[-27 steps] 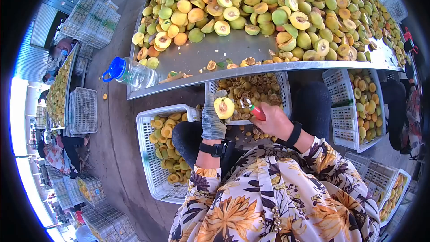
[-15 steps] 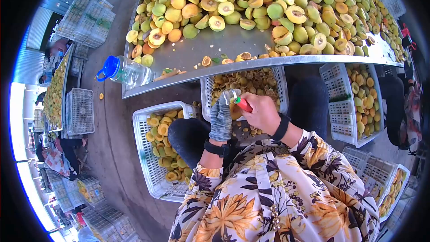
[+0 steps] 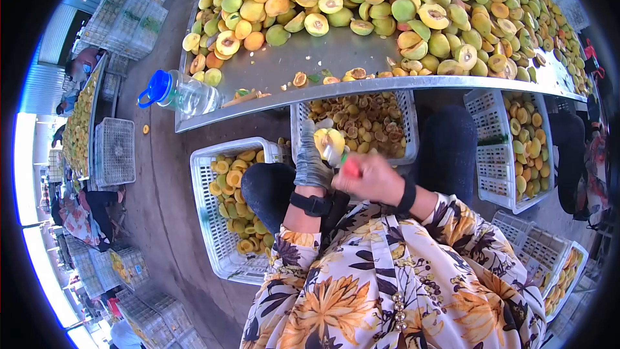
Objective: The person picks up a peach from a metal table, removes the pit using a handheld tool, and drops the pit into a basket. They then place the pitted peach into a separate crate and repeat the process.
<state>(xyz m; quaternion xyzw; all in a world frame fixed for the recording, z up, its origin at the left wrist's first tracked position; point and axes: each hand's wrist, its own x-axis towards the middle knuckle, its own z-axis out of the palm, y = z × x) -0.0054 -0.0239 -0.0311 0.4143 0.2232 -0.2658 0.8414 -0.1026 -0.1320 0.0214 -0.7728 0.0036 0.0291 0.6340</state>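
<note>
Metal table [image 3: 349, 53]: landmark, silver, raised rim along its near edge. Fruit half [image 3: 330, 140]: one, yellow, just off the near edge of the metal table, on the wearer's side, held in the left hand [image 3: 312, 163]. Left hand: in a grey knit glove, fingers curled around the fruit half, dark band at the wrist. Right hand [image 3: 372, 179]: ungloved, blurred, closed around the handle of the red-handled tool [image 3: 351, 168], second dark band at the wrist; near side of the metal table, close beside the left hand. Red-handled tool: one, its head toward the fruit half; whether the two touch is too blurred to tell. Fruit pile [image 3: 413, 22]: many halves, green, yellow and orange, heaped on the far part of the metal table. Bottle [image 3: 195, 97]: clear, blue cap, lying tilted at the left corner of the metal table. Small brown scraps [image 3: 300, 79]: scattered along the near rim of the metal table. Middle crate [image 3: 411, 126]: white, partly below the near edge of the metal table, filled with brownish pieces. Left crate [image 3: 205, 216]: white, nearer the wearer than the metal table, holding fruit halves. Right crate [image 3: 485, 178]: white, below the metal table's right part, also holding fruit halves. Co-worker [image 3: 79, 220]: one, seated, patterned clothing, well left of the metal table.
</note>
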